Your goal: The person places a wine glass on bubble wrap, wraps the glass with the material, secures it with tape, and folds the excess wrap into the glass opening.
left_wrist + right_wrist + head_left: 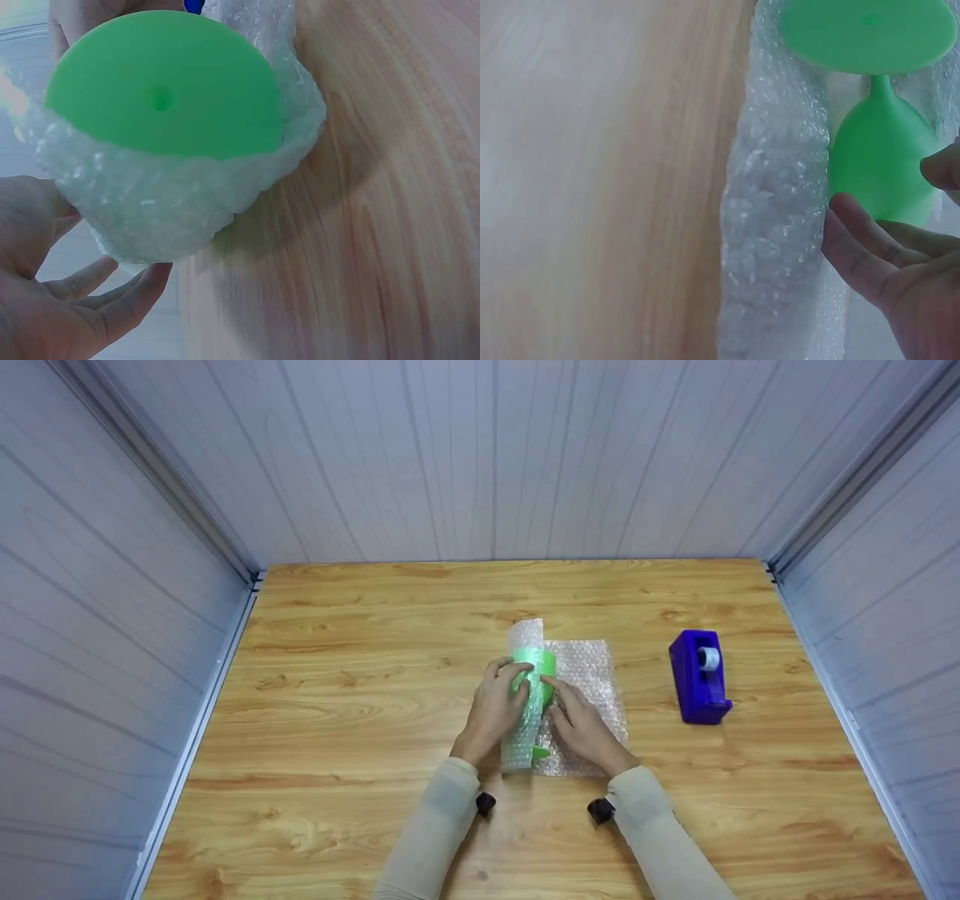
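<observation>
On the wooden table (352,697), left hand (493,705) clasps bubble wrap (585,671), right hand (587,726) a stemmed green goblet (881,154).

The table (337,697) allows passage at left, but the bubble wrap (591,671) and tape dispenser (694,686) (to its right) obstruct

Goblet (885,165) on bubble wrap (585,675), left part folded over it; wrap on table (337,697); tape dispenser (697,690) right; wall (487,457) behind.

Two hands (496,706) (586,729), one goblet (881,154), one sheet (589,671), one dispenser (696,686)
</observation>
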`<state>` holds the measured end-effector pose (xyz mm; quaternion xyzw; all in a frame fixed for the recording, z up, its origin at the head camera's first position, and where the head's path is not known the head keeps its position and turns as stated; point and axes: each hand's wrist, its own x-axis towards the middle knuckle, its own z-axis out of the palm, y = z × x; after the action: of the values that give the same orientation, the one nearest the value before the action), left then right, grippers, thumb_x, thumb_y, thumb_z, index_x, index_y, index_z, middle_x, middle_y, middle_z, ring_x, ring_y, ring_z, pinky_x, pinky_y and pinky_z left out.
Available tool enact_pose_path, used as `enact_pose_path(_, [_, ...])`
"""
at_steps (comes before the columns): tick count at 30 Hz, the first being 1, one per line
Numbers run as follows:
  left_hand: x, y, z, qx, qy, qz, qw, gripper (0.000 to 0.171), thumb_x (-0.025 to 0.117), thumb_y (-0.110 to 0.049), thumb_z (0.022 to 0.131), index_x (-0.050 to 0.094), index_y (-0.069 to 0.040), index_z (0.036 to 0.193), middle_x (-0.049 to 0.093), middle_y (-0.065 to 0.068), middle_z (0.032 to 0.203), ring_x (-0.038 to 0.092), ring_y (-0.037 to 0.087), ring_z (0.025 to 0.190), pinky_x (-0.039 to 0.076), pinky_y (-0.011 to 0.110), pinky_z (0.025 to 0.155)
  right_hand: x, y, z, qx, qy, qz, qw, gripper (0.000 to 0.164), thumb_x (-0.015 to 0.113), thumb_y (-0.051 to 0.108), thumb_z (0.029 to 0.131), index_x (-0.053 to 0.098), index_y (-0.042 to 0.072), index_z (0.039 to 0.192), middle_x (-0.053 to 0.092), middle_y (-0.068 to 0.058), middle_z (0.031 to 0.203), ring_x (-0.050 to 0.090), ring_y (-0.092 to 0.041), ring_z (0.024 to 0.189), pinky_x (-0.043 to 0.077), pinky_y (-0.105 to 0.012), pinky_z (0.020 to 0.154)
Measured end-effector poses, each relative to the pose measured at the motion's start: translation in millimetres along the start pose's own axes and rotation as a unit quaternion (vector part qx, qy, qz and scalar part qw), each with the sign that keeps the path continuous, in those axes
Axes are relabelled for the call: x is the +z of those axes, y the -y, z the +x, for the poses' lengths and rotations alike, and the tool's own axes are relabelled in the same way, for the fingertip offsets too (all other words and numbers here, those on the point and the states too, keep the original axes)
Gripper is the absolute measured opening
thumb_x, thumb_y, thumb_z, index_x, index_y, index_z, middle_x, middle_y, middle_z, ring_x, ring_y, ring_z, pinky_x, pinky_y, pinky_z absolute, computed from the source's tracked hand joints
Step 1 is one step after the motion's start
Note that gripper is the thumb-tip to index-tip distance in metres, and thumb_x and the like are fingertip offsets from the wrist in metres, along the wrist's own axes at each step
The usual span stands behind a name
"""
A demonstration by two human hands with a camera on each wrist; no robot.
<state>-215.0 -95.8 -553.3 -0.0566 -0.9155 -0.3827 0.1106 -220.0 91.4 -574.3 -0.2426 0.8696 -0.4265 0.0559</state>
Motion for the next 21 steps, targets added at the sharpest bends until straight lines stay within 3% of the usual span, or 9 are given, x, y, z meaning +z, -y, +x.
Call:
enact_pose_path(6, [1.1,-2.6,0.1,-0.007,0.005,0.001,1.0,0.026,0.063,-0.016,0.1,0.069,-0.017,0.126,0.053,0.015,0.135,0.061,0.029,0.115,0.053,0.039,0.093,0.4,1.3,-0.7,-0.061,-0.04,-0.014,0.997,0.047,0.052,0.002,0.102,0.046,0.007,0.149,0.038,-0.026,0.148,0.058,-0.036,0.116,0.051,-0.047,0.095])
enact_pose_path(11, [1.9,-3.8,-0.1,-0.001,0.005,0.013,0.9999,0.027,0.064,-0.017,0.1,0.069,-0.018,0.126,0.053,0.015,0.136,0.061,0.029,0.114,0.054,0.039,0.09,-1.3,2.4,-0.5,-0.125,-0.069,-0.084,0.986,0.044,0.056,-0.002,0.099,0.051,-0.002,0.143,0.04,-0.023,0.149,0.054,-0.033,0.12,0.05,-0.043,0.097])
enact_pose_path(16, [2.3,-5.4,-1.1,-0.005,0.009,0.019,0.9998,0.027,0.064,-0.018,0.1,0.069,-0.019,0.126,0.052,0.014,0.137,0.061,0.028,0.114,0.054,0.038,0.09,-4.1,4.0,-1.2,-0.15,-0.068,-0.141,0.976,0.045,0.057,-0.002,0.098,0.051,-0.004,0.142,0.046,-0.019,0.147,0.047,-0.034,0.127,0.043,-0.043,0.106])
enact_pose_path(21, [2.6,-5.3,-2.7,-0.007,0.012,0.006,0.9999,0.028,0.061,-0.019,0.102,0.068,-0.018,0.128,0.05,0.014,0.14,0.061,0.026,0.116,0.054,0.034,0.092,-3.8,3.1,-1.3,-0.154,-0.058,-0.137,0.977,0.044,0.054,0.001,0.1,0.048,-0.007,0.143,0.046,-0.021,0.147,0.047,-0.035,0.13,0.04,-0.04,0.109])
